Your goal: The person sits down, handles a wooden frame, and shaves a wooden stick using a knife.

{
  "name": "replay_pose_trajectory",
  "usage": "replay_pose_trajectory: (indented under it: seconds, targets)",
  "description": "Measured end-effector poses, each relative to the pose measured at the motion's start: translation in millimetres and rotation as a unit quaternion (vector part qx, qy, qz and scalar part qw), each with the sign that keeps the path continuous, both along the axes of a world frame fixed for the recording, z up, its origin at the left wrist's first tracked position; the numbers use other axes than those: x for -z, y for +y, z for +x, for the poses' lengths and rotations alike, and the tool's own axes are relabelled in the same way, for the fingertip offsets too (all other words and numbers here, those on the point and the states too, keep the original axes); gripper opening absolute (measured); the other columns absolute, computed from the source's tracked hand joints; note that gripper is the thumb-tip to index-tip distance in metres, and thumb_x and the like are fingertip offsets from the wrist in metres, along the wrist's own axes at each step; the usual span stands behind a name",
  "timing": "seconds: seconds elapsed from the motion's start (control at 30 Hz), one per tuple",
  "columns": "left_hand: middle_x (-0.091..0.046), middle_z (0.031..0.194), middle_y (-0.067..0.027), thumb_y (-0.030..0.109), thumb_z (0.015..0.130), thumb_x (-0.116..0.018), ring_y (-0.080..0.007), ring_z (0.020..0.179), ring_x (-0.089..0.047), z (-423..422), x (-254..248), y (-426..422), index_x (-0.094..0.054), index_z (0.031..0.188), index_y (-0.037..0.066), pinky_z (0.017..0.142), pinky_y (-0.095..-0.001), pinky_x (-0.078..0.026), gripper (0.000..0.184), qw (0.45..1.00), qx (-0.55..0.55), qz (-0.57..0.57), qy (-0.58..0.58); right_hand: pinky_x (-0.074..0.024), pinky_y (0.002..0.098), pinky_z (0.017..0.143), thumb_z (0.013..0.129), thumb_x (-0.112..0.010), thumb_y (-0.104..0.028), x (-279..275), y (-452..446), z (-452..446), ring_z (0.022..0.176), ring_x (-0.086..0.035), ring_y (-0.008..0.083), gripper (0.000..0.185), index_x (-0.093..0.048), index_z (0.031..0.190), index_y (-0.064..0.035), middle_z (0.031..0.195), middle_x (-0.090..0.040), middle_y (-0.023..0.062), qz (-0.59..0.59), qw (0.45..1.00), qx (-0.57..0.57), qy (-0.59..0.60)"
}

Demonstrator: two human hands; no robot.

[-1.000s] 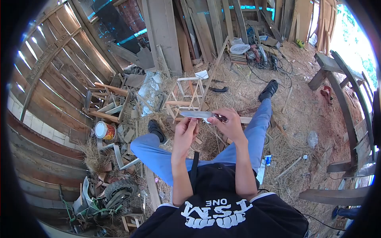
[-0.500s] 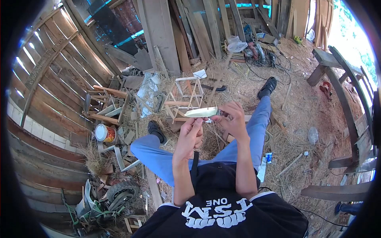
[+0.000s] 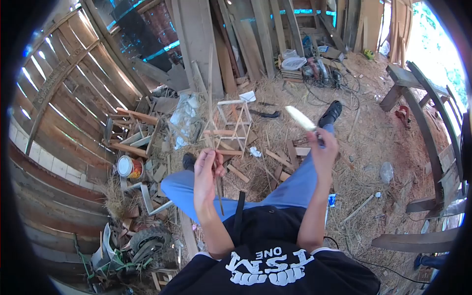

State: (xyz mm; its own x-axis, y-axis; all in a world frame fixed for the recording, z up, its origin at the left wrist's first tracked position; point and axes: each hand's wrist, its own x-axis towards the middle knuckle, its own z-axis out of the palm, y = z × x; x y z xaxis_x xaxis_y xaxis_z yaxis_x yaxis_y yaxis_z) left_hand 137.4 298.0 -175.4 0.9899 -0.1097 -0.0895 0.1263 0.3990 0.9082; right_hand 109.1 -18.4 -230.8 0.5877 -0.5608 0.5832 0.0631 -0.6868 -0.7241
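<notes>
My left hand point(image 3: 204, 177) pinches a long, thin strip of wood or bamboo point(image 3: 210, 93) that stands nearly upright, one end reaching up toward the leaning boards and the other hanging below my wrist. My right hand point(image 3: 324, 153) is wrapped round the handle of a knife point(image 3: 301, 118) with a broad, bright blade pointing up and to the left. Blade and strip are well apart. Just beyond my left hand stands a small wooden frame point(image 3: 231, 104) made of thin sticks.
Wood offcuts point(image 3: 279, 158) and straw lie between my legs. A paint bucket point(image 3: 130, 167) and a wheel point(image 3: 150, 239) are at left. Power tools with cords point(image 3: 319, 69) lie near the leaning boards point(image 3: 248, 44). A wooden bench point(image 3: 404, 73) stands at right.
The knife has moved away from my left hand, up and to the right, and its blade has tilted. My left hand has moved left, swinging the strip upright.
</notes>
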Motion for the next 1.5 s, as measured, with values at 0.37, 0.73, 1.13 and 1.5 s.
replay_pose_trajectory:
  seconds: [0.37,0.73,1.13,1.5]
  targets:
    - [-0.051,0.076,0.0022,0.021,0.104,-0.053,-0.0024,0.058,-0.036,-13,1,-39,-0.057,0.130,0.004,0.050,-0.0200,-0.031,0.031,0.998,0.044,0.046,-0.008,-0.0446,0.0394,0.078,0.084,-0.074,-0.027,-34,96,18,0.086,-0.059,0.0308,0.030,-0.067,0.100,-0.0017,0.092,-0.064,0.0119,-0.019,0.958,-0.282,-0.040]
    - [-0.055,0.075,0.0032,0.022,0.103,-0.055,-0.0012,0.059,-0.039,-17,5,-46,-0.062,0.119,0.002,0.051,-0.0191,-0.030,0.027,0.983,0.061,0.136,-0.109,-0.0424,0.0374,0.069,0.082,-0.076,-0.032,-39,98,16,0.074,-0.056,0.0265,0.035,-0.068,0.098,-0.0019,0.082,-0.062,0.0081,-0.014,0.959,-0.277,-0.052]
    - [-0.050,0.070,0.0061,0.021,0.104,-0.054,-0.0019,0.060,-0.039,-23,-9,-47,-0.059,0.127,0.003,0.052,-0.0199,-0.028,0.030,0.988,0.069,0.106,-0.090,-0.0448,0.0358,0.068,0.075,-0.081,-0.035,-47,103,11,0.072,-0.060,0.0249,0.037,-0.070,0.091,-0.0027,0.082,-0.067,0.0078,-0.025,0.942,-0.330,-0.048]
    - [-0.051,0.070,0.0079,0.019,0.101,-0.060,0.0005,0.058,-0.038,-21,3,-34,-0.067,0.118,0.002,0.048,-0.0202,-0.026,0.025,0.979,0.062,0.171,-0.093,-0.0412,0.0339,0.063,0.067,-0.085,-0.039,-39,103,17,0.063,-0.057,0.0218,0.041,-0.070,0.086,-0.0056,0.071,-0.062,0.0044,-0.044,0.937,-0.331,-0.102]
